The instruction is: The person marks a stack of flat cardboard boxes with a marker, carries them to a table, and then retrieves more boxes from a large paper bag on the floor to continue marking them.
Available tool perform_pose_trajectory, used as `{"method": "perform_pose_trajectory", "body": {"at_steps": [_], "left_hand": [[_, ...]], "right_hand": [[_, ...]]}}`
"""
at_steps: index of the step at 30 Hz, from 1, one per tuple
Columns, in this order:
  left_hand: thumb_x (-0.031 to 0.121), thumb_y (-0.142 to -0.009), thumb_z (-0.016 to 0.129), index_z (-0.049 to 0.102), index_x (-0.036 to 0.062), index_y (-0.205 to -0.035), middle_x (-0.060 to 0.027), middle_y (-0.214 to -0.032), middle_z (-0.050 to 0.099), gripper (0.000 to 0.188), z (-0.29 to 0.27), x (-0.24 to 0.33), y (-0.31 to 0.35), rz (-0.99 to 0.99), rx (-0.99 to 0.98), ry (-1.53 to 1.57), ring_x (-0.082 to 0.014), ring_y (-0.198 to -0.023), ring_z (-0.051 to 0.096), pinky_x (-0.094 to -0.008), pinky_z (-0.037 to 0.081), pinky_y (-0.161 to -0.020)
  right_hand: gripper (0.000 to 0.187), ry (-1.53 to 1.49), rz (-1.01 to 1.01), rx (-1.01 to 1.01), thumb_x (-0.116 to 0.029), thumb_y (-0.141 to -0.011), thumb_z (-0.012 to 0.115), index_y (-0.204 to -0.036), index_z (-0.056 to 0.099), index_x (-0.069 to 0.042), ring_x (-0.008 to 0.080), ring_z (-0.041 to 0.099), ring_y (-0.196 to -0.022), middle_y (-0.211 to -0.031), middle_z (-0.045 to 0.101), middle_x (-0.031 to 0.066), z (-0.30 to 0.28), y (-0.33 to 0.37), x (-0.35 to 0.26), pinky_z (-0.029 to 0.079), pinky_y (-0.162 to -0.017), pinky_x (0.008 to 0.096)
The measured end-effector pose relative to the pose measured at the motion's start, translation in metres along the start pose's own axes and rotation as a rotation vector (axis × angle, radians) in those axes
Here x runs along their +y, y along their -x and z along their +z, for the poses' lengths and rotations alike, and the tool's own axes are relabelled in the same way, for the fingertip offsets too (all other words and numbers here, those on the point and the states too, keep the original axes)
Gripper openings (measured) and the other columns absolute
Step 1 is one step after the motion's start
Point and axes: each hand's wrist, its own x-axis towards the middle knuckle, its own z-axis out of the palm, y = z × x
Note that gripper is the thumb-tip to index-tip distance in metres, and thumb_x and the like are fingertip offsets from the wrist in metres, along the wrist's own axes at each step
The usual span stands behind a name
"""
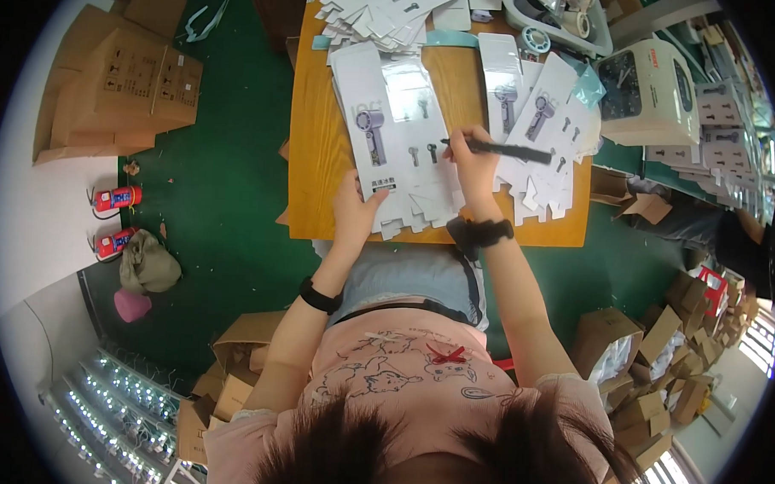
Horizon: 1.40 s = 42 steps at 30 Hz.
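Observation:
A stack of flat, unfolded white printed boxes (399, 161) lies in front of me, the top one showing a purple handheld fan. At its lower left edge is my left hand (353, 211), thumb on top and fingers curled at the side, gripping it. My right hand (474, 168) is closed around a black marker pen (519, 151) and sits over the stack's right edge. The pen's tip end points left, close to a small dark fan picture; I cannot tell whether it touches. More flat printed boxes (550, 120) lie fanned out to the right.
The wooden table (311, 180) also bears loose flat boxes (387, 16) at its far end and a white basket (595, 27) with tape rolls. A cream-coloured machine (649, 93) stands at the right. Cardboard cartons (124, 83) and fire extinguishers (117, 200) are at the left.

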Motion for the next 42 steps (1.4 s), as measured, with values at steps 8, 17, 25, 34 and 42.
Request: {"method": "perform_pose_trajectory", "body": {"at_steps": [8,17,25,34,42], "left_hand": [[0.006,-0.068,0.066,0.048,0.0007,-0.097,-0.0060,-0.075,0.058,0.034,0.002,-0.022,0.008,0.083,0.025,0.036,-0.0120,-0.061,0.052,-0.0250,0.042,-0.058],[0.006,-0.069,0.066,0.048,0.0001,-0.096,-0.0082,-0.077,0.060,0.033,0.004,-0.020,0.008,0.104,0.027,-0.010,-0.0138,-0.066,0.056,-0.0266,0.044,-0.060],[0.006,-0.070,0.065,0.046,-0.0005,-0.097,-0.0095,-0.079,0.060,0.034,0.008,-0.023,0.005,0.121,0.057,0.027,-0.0146,-0.069,0.057,-0.0270,0.044,-0.062],[0.007,-0.070,0.065,0.045,-0.0009,-0.096,-0.0097,-0.079,0.059,0.034,0.008,-0.014,-0.003,0.070,0.066,0.058,-0.0148,-0.069,0.056,-0.0271,0.044,-0.061],[0.007,-0.070,0.065,0.043,-0.0013,-0.096,-0.0107,-0.081,0.058,0.034,0.012,-0.022,-0.003,0.105,0.086,0.076,-0.0161,-0.070,0.056,-0.0274,0.044,-0.062]], "right_hand": [[0.013,0.018,0.038,0.053,-0.009,-0.081,0.054,-0.072,0.052,0.000,0.0084,0.048,-0.046,-0.055,0.052,0.0037,0.022,-0.014,0.023,0.036,-0.043,0.0194],[0.011,0.053,0.012,0.026,-0.009,-0.077,0.057,-0.072,0.055,0.000,0.0076,0.047,-0.045,-0.053,0.051,0.0022,0.023,-0.017,0.028,0.038,-0.044,0.0195],[0.012,0.021,0.024,0.002,-0.009,-0.080,0.055,-0.072,0.053,0.000,0.0078,0.048,-0.047,-0.055,0.051,0.0020,0.012,-0.004,0.014,0.037,-0.046,0.0203],[0.009,0.269,-0.095,-0.199,-0.008,-0.074,0.059,-0.072,0.058,0.000,0.0090,0.052,-0.051,-0.057,0.056,0.0052,-0.016,0.043,0.026,0.041,-0.051,0.0212],[0.009,0.320,-0.151,-0.193,-0.007,-0.073,0.060,-0.073,0.058,0.001,0.0098,0.051,-0.052,-0.057,0.055,0.0079,-0.006,0.045,0.026,0.041,-0.051,0.0227]]}}
